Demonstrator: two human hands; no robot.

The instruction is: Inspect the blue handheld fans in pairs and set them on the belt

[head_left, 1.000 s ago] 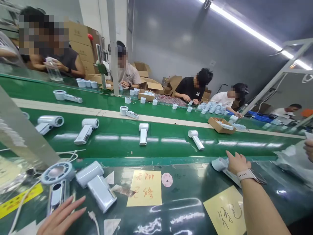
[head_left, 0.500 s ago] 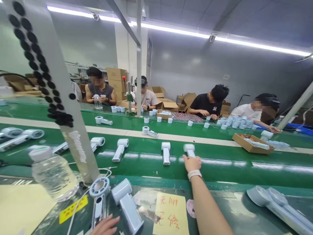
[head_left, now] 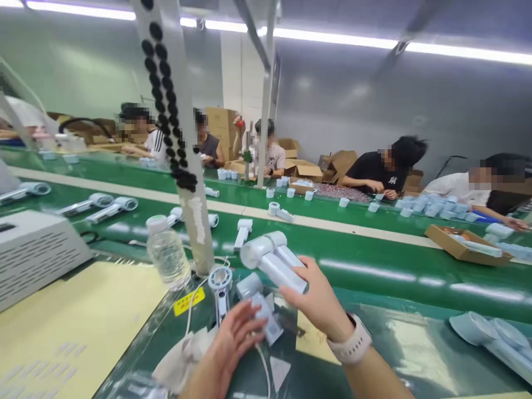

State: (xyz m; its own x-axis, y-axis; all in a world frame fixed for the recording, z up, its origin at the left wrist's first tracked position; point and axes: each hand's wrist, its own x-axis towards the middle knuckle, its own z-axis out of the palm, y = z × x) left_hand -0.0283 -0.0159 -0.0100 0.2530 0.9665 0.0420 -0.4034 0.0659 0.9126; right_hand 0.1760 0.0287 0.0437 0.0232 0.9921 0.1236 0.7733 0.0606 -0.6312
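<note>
1. Holding two pale blue handheld blowers above the bench mat (head_left: 249, 377). Step in hand, by the look: two-hand handling of units at the bench.
2. Right hand (head_left: 320, 299): fingers (head_left: 293, 296) spread under the first blower (head_left: 274, 263). Thumb side hidden, so cannot tell if clamped or only cradling.
3. Left hand (head_left: 235, 338): fingers (head_left: 245, 327) curled onto the second blower (head_left: 266, 318), clamped as far as visible. Hands apart, but near each other.
4. Next move calls for a secure hold on the first blower before any turn or set-down; its contact is the unclear one.
5. Landmark: water bottle (head_left: 166, 255). First blower is right of it, round head pointing up-left toward it. Long axis runs upper left to lower right.
6. Second blower sits lower right of the bottle, head up-left, body running down-right. Third blower (head_left: 220, 282), with white cable (head_left: 191, 310), stands just right of the bottle. Conveyor belt (head_left: 374, 282) lies beyond.
</note>
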